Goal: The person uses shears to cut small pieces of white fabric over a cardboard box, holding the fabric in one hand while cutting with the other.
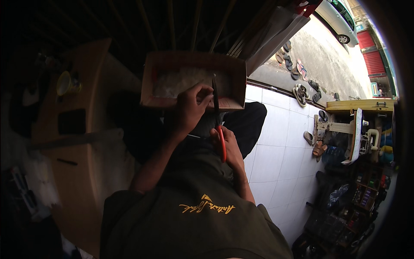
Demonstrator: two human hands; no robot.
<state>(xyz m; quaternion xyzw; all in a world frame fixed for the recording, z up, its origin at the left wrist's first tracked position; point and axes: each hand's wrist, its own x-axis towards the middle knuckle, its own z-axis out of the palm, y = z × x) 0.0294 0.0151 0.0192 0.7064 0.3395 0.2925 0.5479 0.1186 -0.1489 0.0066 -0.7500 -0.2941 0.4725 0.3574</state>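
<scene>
My right hand is closed round the red-orange handles of a pair of scissors. Their dark blades point away from me, over the near edge of an open cardboard box. Left of the blades, my left hand is pinched, thumb against fingertips, at the box's near side. Whatever is in that pinch is too small and dark to make out. Pale, whitish material lies inside the box; its kind cannot be told in the shade. The box sits just beyond my dark-clothed knees.
A wooden bench on the left bears a yellow-rimmed round container, a dark flat rectangle and a long flat strip. Sandals and shoes line the doorway right of the white tiled floor. A cluttered rack stands lower right.
</scene>
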